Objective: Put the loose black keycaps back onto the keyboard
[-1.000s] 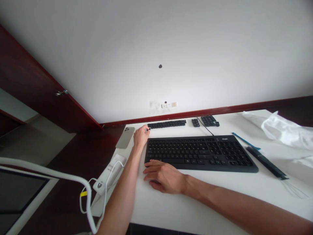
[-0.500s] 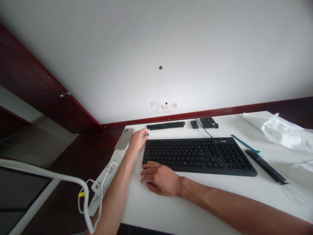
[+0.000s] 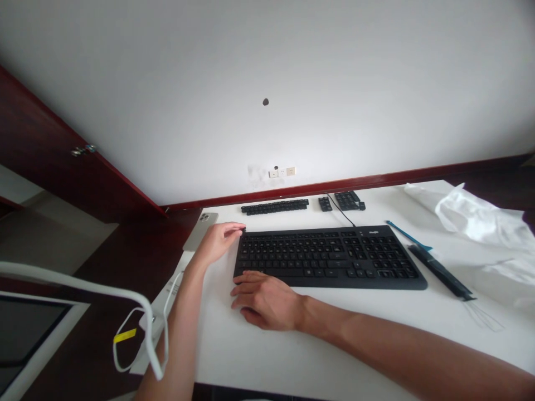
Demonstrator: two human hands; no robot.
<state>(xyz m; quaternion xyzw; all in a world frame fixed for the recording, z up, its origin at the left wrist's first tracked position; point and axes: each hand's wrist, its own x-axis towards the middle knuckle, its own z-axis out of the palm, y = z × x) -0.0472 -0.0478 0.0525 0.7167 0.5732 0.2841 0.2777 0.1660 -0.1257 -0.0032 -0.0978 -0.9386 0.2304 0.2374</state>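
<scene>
A black keyboard (image 3: 292, 273) lies on the white table, with bare patches among its keys. At its far left corner my left hand (image 3: 216, 240) pinches a small black keycap (image 3: 244, 229), mostly hidden by the fingertips. My right hand (image 3: 267, 301) lies palm down over the near left corner of the keyboard, fingers spread and holding nothing. Beyond the keyboard are loose black keycaps, set out as a long strip (image 3: 276, 207), a small block (image 3: 325, 204) and a larger block (image 3: 348, 200).
A phone (image 3: 196, 236) lies left of my left hand, and a white power strip (image 3: 150, 328) is near my left forearm. On the right are a blue pry tool (image 3: 407, 235), a black-handled tool with wire loops (image 3: 441, 273) and white plastic wrapping (image 3: 472, 217). A cable (image 3: 340, 207) runs behind the keyboard.
My left hand has brought the keycap nearer, onto the keyboard's far left corner. My right hand keeps its place on the keyboard. The whole view has shifted slightly.
</scene>
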